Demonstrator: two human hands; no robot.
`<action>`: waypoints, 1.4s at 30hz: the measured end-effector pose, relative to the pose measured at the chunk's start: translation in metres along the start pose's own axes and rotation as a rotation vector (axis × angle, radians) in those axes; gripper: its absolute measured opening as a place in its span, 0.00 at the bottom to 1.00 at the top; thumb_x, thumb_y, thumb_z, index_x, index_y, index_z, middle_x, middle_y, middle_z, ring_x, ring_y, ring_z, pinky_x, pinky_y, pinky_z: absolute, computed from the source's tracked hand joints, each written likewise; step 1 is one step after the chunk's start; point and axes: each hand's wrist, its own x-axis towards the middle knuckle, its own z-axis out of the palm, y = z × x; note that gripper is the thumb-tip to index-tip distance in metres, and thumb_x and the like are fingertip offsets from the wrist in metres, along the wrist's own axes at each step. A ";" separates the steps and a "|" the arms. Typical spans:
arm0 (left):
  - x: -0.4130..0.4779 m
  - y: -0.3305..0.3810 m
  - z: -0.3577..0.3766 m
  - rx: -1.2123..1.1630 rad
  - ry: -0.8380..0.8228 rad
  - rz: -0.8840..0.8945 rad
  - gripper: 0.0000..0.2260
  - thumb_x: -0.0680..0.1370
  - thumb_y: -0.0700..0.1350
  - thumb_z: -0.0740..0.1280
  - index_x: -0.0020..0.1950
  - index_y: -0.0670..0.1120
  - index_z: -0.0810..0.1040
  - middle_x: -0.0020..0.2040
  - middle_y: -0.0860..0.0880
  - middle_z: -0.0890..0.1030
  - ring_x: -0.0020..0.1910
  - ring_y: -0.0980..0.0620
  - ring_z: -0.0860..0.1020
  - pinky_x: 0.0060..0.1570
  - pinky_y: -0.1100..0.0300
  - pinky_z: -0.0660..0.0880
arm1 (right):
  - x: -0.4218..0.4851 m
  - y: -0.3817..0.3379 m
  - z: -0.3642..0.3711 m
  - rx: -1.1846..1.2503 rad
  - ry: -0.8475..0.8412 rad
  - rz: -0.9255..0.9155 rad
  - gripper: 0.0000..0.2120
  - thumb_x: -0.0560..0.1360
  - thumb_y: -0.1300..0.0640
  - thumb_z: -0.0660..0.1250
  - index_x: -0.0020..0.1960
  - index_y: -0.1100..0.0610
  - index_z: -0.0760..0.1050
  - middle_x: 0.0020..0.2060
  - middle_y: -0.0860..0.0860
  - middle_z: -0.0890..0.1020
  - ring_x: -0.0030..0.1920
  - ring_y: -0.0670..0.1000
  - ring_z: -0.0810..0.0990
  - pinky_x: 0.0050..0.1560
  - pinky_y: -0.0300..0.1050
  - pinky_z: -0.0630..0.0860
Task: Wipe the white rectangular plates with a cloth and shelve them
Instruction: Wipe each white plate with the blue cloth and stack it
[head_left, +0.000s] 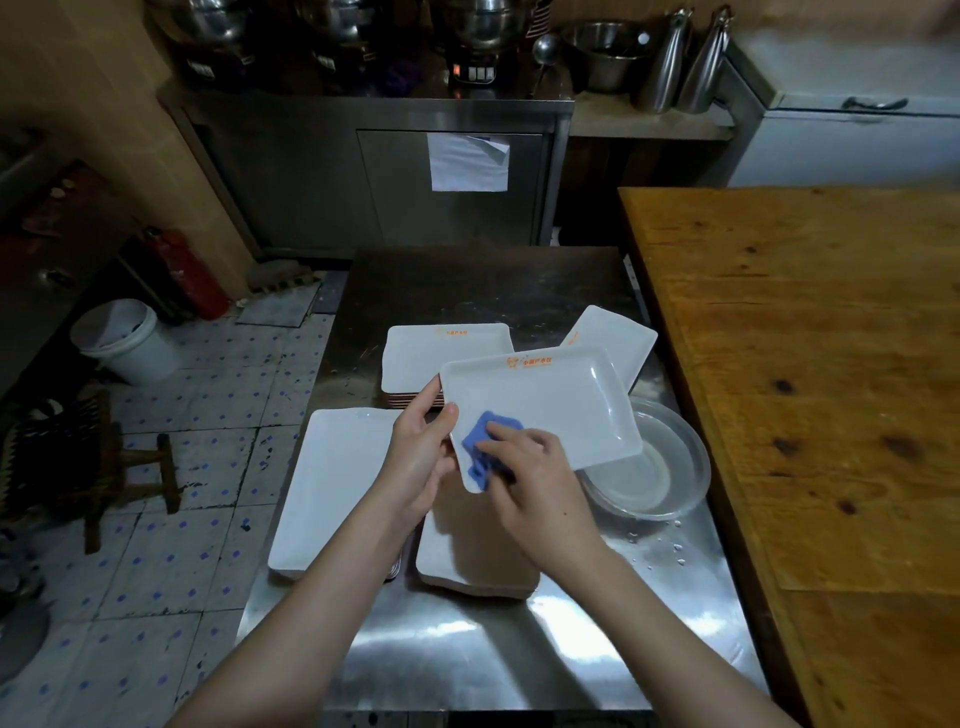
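Left hand (423, 447) grips the plate (550, 410), thumb on top; right hand (530, 467), fingers curled, holds the cloth (480, 457).

We wipe a white rectangular plate (550, 405) over the steel table (467, 649).
Our left hand (421, 441) grips the tilted plate's left edge; our right hand (535, 467) holds a bunched blue cloth (485, 452) against its near corner, above plate stacks (332, 483) and a clear bowl (670, 478).

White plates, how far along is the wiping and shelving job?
In hand: the left hand holds one plate while the right hand presses a blue cloth on its near corner. Left: plates lie in stacks on the steel table; which are already wiped, I cannot tell. No shelf shows, so shelving remains.
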 end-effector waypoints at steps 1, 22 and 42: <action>0.000 -0.001 0.001 -0.008 0.012 -0.004 0.17 0.82 0.38 0.59 0.71 0.49 0.70 0.63 0.47 0.79 0.59 0.47 0.80 0.53 0.51 0.80 | -0.001 -0.005 0.003 0.002 -0.018 -0.016 0.15 0.74 0.63 0.64 0.59 0.56 0.77 0.61 0.47 0.77 0.59 0.56 0.69 0.53 0.47 0.73; -0.002 -0.005 0.000 0.043 -0.051 0.025 0.16 0.82 0.38 0.60 0.65 0.55 0.73 0.52 0.58 0.84 0.52 0.56 0.82 0.44 0.55 0.81 | 0.000 0.049 -0.021 -0.024 0.241 0.086 0.14 0.69 0.71 0.69 0.53 0.60 0.81 0.53 0.55 0.81 0.49 0.61 0.76 0.48 0.45 0.68; -0.005 0.000 -0.021 -0.014 -0.015 0.046 0.18 0.81 0.39 0.62 0.70 0.52 0.72 0.60 0.47 0.81 0.59 0.48 0.80 0.53 0.50 0.80 | 0.018 0.066 -0.042 -0.085 0.154 0.169 0.16 0.71 0.68 0.67 0.58 0.58 0.77 0.59 0.52 0.79 0.55 0.56 0.74 0.47 0.42 0.68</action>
